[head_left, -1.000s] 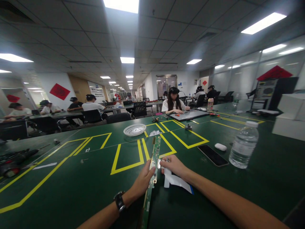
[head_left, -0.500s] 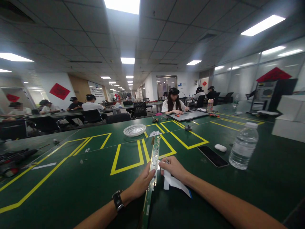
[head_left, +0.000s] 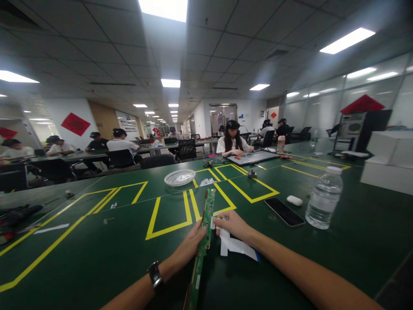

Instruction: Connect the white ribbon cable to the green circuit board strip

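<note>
The bottom edge cuts off the circuit board [head_left: 200, 255].

Down at six o'clock, a long, narrow green circuit board [head_left: 210, 202] is held aslant, its far end aimed toward one o'clock, its near end run toward seven, its face dotted with small components! Right by its three o'clock edge, a white ribbon cable [head_left: 238, 246] is pinched and folded, its blue-tipped end trailed toward four. Whether it is plugged in cannot be told.
</note>
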`<act>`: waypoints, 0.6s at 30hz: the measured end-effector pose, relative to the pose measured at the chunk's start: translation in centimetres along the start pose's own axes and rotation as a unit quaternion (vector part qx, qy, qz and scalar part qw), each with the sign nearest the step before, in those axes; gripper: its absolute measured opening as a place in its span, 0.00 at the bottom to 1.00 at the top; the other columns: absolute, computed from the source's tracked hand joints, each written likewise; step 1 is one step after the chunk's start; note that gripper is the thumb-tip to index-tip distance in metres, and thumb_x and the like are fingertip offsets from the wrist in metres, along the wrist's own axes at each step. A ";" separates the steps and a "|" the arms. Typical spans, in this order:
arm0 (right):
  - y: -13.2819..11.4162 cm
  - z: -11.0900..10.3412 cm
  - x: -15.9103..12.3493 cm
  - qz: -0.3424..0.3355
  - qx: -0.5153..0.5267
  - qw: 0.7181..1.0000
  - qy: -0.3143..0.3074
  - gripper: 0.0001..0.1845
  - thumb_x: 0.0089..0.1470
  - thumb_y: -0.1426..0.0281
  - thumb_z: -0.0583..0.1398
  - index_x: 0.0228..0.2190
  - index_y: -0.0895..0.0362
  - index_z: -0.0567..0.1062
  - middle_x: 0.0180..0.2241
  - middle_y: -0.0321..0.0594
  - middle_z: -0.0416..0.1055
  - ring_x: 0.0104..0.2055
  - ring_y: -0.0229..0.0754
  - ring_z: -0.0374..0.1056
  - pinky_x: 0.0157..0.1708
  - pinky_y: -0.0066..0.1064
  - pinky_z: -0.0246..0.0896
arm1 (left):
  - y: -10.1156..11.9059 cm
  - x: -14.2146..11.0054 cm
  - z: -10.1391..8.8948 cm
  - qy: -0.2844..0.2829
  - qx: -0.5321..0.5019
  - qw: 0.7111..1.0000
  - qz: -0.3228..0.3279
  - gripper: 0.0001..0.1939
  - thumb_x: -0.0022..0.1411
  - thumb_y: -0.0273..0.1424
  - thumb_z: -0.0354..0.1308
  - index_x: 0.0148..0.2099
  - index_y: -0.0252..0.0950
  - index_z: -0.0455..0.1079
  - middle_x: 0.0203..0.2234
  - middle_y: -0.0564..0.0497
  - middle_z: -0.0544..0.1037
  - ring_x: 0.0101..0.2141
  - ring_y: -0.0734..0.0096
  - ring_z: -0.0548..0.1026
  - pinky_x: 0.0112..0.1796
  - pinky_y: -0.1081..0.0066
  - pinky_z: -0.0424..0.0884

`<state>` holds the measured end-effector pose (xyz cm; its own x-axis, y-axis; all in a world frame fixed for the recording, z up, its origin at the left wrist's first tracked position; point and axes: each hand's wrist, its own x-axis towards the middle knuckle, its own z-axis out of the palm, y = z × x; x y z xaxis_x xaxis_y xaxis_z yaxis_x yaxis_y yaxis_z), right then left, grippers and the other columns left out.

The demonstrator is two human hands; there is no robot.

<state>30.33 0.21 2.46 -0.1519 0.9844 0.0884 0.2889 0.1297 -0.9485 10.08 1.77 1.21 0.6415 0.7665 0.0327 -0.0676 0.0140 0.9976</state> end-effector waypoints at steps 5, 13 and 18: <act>1.8 -3.6 1.4 0.010 -0.119 0.986 0.116 0.24 0.56 0.54 0.54 0.26 0.62 0.76 0.24 0.41 0.73 0.23 0.36 0.62 0.24 0.26 0.52 | -1.6 1.8 -1.9 0.207 -0.098 0.972 0.054 0.23 0.55 0.42 0.60 0.51 0.37 0.67 0.36 0.49 0.71 0.32 0.73 0.69 0.27 0.76 0.66; 3.6 -9.2 1.2 0.042 -0.534 0.815 0.220 0.14 0.57 0.65 0.55 0.31 0.60 0.78 0.38 0.53 0.70 0.38 0.47 0.67 0.36 0.33 0.56 | -1.3 2.4 -5.3 0.371 0.015 0.924 0.088 0.17 0.54 0.41 0.56 0.43 0.37 0.68 0.38 0.49 0.72 0.33 0.70 0.69 0.28 0.75 0.64; 4.1 -8.7 1.3 -0.084 -0.527 0.827 0.178 0.10 0.55 0.75 0.54 0.35 0.60 0.76 0.43 0.49 0.66 0.45 0.46 0.63 0.46 0.33 0.55 | -1.7 2.6 -5.3 0.344 0.035 0.933 0.097 0.18 0.52 0.43 0.57 0.42 0.37 0.69 0.36 0.50 0.71 0.33 0.69 0.68 0.27 0.74 0.63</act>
<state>39.49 3.06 1.34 -0.0412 0.8902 0.4538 0.9836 0.1159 -0.1381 7.75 7.13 -0.68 -0.0208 0.9815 0.1906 -0.0666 -0.1915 0.9792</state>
